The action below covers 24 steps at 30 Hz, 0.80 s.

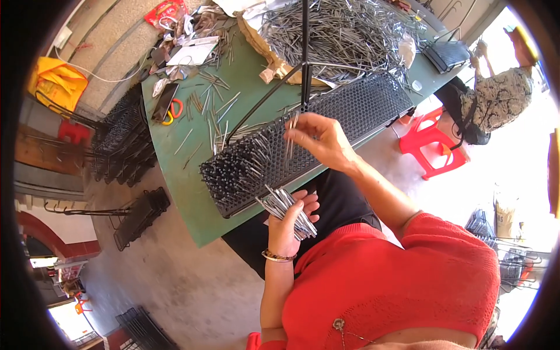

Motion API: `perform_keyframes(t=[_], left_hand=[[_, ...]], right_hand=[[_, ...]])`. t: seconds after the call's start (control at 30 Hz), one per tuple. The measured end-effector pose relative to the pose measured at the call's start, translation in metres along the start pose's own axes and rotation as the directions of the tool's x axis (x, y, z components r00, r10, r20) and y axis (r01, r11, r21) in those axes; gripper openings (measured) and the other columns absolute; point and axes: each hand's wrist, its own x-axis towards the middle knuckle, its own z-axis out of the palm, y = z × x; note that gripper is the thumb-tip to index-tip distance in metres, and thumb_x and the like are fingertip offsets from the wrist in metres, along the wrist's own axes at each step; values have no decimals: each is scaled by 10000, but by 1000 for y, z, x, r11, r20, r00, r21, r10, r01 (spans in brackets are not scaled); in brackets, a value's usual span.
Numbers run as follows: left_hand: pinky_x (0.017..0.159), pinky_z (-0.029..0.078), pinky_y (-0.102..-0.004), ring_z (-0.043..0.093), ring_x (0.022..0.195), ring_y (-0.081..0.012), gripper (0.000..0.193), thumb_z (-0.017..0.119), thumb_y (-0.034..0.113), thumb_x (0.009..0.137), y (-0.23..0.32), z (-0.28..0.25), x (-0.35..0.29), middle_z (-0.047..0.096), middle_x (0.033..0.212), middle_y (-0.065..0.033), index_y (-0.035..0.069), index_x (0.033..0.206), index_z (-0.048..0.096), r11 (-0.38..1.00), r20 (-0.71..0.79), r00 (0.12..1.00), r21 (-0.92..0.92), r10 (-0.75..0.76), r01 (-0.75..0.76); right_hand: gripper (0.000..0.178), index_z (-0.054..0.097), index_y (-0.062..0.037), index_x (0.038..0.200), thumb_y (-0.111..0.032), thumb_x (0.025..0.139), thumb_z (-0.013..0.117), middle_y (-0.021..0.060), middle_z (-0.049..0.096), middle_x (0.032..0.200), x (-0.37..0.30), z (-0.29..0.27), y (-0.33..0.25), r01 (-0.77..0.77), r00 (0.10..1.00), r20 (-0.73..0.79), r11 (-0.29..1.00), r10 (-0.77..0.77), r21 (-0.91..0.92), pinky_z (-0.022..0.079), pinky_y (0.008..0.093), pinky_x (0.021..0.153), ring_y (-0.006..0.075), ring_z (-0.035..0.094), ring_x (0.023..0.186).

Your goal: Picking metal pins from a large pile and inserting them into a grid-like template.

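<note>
A bundle of thin silvery metal rods [278,200] lies across the palm of my left hand [290,226], whose fingers and thumb close around it. My right hand [322,139] is above the black perforated rack [361,108], pinching a couple of metal rods [290,140] upright between thumb and fingertips. Their lower ends are near the rack's holes; whether they have entered one I cannot tell. Many dark-ended rods [230,175] stand packed in the rack's left part. Toward the right, its holes show bare. A black metal frame [306,58] rises from the rack's middle.
A large heap of loose rods [338,35] covers the far side of the green table [175,204]. Scissors [175,109], a dark phone-like slab [165,100] and scattered rods lie at left. Racks [140,219] stand on the floor. Another person [496,99] sits at right beside a red stool [431,143].
</note>
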Motion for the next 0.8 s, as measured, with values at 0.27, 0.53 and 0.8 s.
perform_keyframes(t=[0.27, 0.53, 0.8], left_hand=[[776, 556, -315, 649, 851, -182, 302, 542, 90, 886, -15, -5, 33, 632, 1059, -182, -45, 1156, 533, 990, -59, 996, -130, -62, 54], [887, 522, -407, 619, 990, -256, 255, 521, 96, 896, -15, -7, 31, 592, 1122, -204, -26, 1119, 518, 987, -56, 993, -132, -104, 96], [838, 529, -422, 614, 996, -260, 338, 523, 162, 908, -11, -5, 28, 594, 1135, -156, 46, 1222, 472, 977, -6, 981, -94, -193, 192]], right_hand=[[166, 605, -9, 1015, -83, 869, 634, 60, 643, 815, 32, 6, 24, 198, 978, -20, 959, -206, -202, 492, 258, 720, 109, 612, 780], [179, 618, -53, 996, -118, 834, 658, 102, 640, 818, 40, 17, 49, 372, 926, 64, 870, -372, -324, 512, 354, 685, 259, 635, 771], [336, 580, -90, 1128, -101, 807, 676, 49, 652, 851, 38, 14, 52, 541, 840, 216, 729, -499, -419, 497, 360, 733, 245, 612, 805]])
